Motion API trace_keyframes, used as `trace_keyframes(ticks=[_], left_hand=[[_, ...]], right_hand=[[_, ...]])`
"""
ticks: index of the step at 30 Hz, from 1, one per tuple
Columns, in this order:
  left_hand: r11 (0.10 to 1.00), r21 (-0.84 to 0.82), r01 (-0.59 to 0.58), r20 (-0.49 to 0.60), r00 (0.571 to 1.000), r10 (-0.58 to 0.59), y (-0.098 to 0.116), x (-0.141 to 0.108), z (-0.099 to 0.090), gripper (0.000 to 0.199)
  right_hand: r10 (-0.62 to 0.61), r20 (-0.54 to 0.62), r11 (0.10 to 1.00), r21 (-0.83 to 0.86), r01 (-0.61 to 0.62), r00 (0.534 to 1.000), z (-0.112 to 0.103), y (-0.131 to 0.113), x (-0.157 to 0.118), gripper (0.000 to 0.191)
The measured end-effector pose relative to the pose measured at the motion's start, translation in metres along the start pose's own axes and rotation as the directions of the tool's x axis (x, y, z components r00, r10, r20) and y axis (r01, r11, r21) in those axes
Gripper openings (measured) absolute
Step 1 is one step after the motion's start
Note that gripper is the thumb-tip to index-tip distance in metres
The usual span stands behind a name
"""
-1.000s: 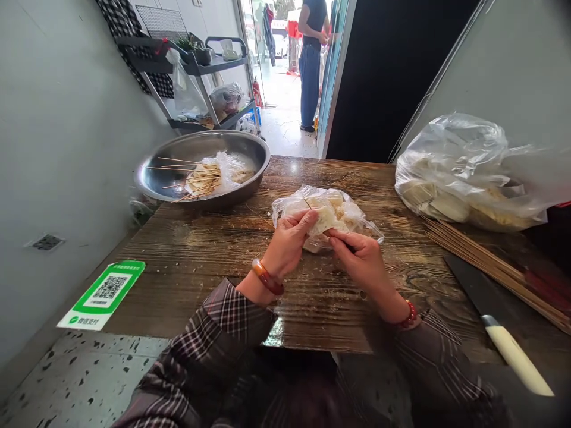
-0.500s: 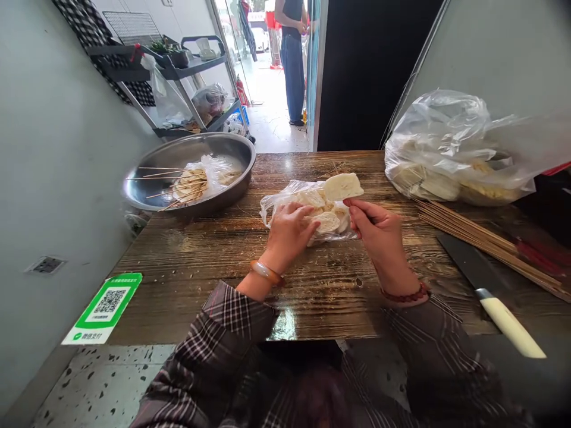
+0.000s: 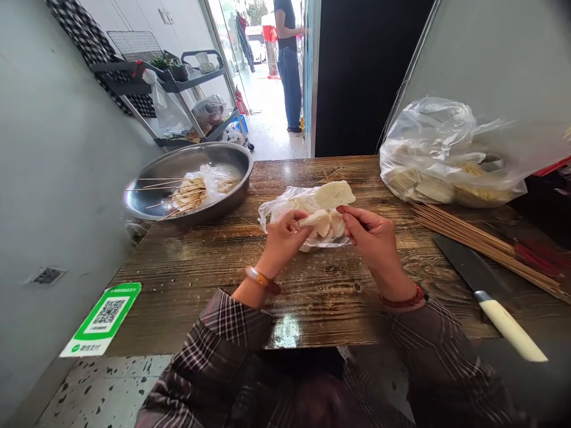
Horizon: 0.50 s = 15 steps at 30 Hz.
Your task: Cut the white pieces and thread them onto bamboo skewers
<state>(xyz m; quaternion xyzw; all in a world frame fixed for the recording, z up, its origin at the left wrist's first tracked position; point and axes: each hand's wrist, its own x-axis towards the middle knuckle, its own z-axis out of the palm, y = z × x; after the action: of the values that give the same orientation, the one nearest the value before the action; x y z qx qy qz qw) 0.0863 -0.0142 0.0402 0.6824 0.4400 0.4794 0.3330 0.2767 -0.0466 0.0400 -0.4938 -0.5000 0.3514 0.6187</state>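
My left hand [image 3: 285,238] pinches a pale slice of bread [image 3: 317,220] between thumb and fingers, its flat face tilted. My right hand [image 3: 372,238] is closed in a pinch at the lower edge of another bread slice [image 3: 334,194], which stands up above the fingertips. Whether a thin stick lies in that pinch I cannot make out. Below both hands, a clear plastic bag [image 3: 268,219] lies spread on the table with more slices on it, partly hidden by the hands.
A steel basin [image 3: 243,178] at the left holds skewered slices [image 3: 190,195] and plastic. At the right are a full plastic bag [image 3: 428,154], a bundle of wooden skewers [image 3: 468,235] and a knife [image 3: 508,327] with its handle past the table's front edge. A person [image 3: 289,71] stands in the doorway.
My left hand, earlier spread over the slices on the bag, has picked one up. My right hand has shifted slightly left with its slice. The view has tilted up a little.
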Motion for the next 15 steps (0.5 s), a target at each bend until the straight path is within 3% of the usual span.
trace_keyframes(ticks=[3, 7, 11, 15], left_hand=[[0.918, -0.371, 0.138, -0.043, 0.985, -0.165, 0.003, 0.002, -0.008, 0.022], [0.651, -0.718, 0.248, 0.027, 0.944, -0.329, 0.007, 0.005, -0.016, 0.034], [0.458, -0.831, 0.315, 0.108, 0.9, -0.423, 0.009, 0.007, -0.022, 0.036], [0.417, -0.858, 0.299, 0.103, 0.897, -0.43, 0.01, 0.007, -0.025, 0.029]], right_hand=[[0.009, 0.004, 1.0, 0.016, -0.009, 1.0, 0.0, 0.002, -0.001, 0.028], [0.021, 0.006, 0.999, 0.033, -0.021, 1.0, 0.0, 0.002, -0.003, 0.026], [0.049, 0.045, 0.999, 0.008, -0.05, 0.998, 0.001, 0.0, -0.007, 0.027], [0.025, 0.126, 0.999, -0.041, -0.02, 0.992, 0.001, -0.002, -0.01, 0.025]])
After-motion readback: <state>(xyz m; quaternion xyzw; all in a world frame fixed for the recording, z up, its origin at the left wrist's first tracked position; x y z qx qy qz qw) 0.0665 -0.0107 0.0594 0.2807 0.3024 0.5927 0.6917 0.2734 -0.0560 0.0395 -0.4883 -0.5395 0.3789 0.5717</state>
